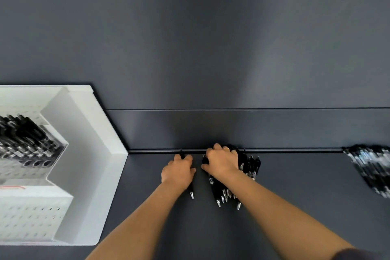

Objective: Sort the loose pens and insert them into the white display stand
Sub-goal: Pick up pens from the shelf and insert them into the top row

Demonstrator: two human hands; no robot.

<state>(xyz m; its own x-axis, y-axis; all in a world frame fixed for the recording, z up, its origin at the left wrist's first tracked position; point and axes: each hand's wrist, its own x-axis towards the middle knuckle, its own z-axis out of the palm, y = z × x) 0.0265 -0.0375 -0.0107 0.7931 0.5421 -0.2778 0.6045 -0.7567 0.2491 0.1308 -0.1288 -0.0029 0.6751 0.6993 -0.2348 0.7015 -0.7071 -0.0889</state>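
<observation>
Pen (191, 190) gripped in left hand (178, 170); right hand (222, 162) clutches pen bundle (250, 165); both outstretched.

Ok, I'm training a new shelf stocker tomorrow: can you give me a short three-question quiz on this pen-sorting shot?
1. True or false: the white display stand already holds pens.
2. The left hand grips: A) one pen B) a bundle C) nothing.
3. Fill in: the tips of the bundle of pens held by the right hand point ___ the person.
Key: 1 true; 2 A; 3 toward.
</observation>
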